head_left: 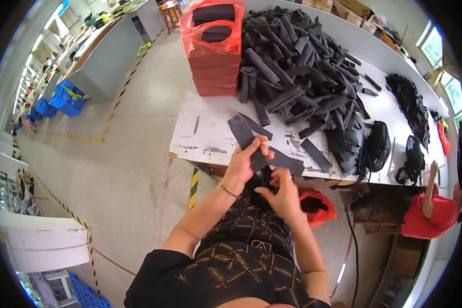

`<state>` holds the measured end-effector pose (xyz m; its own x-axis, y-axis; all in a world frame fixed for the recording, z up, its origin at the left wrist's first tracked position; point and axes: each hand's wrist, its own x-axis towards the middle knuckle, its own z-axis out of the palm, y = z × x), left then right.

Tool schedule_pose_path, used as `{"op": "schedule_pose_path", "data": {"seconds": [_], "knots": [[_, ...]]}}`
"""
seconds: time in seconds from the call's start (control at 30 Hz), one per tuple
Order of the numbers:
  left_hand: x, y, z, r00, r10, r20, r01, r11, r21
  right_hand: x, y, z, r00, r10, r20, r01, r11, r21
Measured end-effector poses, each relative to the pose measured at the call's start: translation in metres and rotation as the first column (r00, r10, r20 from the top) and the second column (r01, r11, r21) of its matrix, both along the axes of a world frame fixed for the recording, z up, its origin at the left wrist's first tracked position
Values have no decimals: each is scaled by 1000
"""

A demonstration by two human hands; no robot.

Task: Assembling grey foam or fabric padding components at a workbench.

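Note:
My left hand (245, 161) is closed around a dark grey fabric strip (239, 128), pinched between thumb and fingers above my lap. The strip's upper end sticks out past the fingers over the table edge. My right hand (285, 195) is just right of it and lower, thumb and fingers curved but apart, with nothing visible between them. A dark piece hangs between the hands and blends into my patterned clothing. Beyond the hands, several loose strips (314, 154) lie near the front edge of the white table (190, 128).
A large heap of dark strips (297, 66) covers the table's middle. Left of it stands a red plastic bag (214, 77) of stacked strips. Black bundles (378, 146) sit at the right. Below the table is another red bag (317, 209); a person in red (430, 213) is at far right.

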<state>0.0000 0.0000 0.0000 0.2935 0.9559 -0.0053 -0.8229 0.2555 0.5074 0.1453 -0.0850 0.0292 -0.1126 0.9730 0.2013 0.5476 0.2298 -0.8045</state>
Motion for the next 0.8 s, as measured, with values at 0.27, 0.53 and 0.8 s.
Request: {"op": "schedule_pose_path", "data": {"seconds": [0.27, 0.53, 0.8], "knots": [[15, 6, 12, 989, 143, 48, -139, 986, -89, -6, 18, -17, 997, -52, 48, 34, 943, 331], [36, -8, 9, 982, 153, 108, -142, 985, -99, 9, 30, -18, 998, -55, 42, 31, 902, 431], [41, -17, 17, 983, 167, 82, -155, 978, -140, 10, 37, -17, 1000, -9, 16, 1, 902, 432]]}}
